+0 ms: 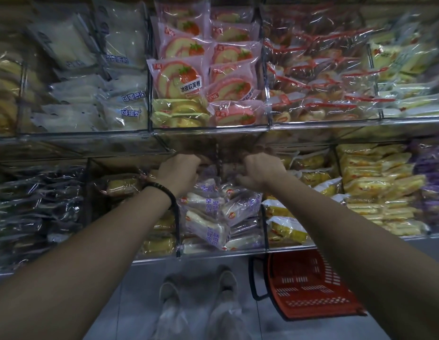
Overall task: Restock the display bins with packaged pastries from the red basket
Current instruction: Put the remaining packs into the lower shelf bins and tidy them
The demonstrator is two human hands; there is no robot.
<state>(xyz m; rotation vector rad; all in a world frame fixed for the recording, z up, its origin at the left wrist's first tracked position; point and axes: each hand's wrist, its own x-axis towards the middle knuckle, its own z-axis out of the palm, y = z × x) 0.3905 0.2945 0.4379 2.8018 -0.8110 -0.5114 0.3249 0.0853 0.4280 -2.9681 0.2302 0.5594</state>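
Both my hands reach into the back of a clear lower display bin (264, 231) filled with purple-printed white pastry packs (208, 217). My left hand (180, 171), with a dark bead bracelet on the wrist, has its fingers curled around a pack deep in the bin. My right hand (260, 171) is curled the same way on a pack just to the right. Shadow under the upper shelf hides the fingertips and most of what they grip. The red basket (309, 285) stands on the floor at the lower right; no packs are visible inside it.
The upper shelf edge (211, 133) hangs just above my hands, with pink strawberry roll packs (186, 77) in the bin over it. Yellow packs (375, 185) fill the bins to the right, dark packs the left. My shoes (201, 290) stand on the grey floor beside the basket.
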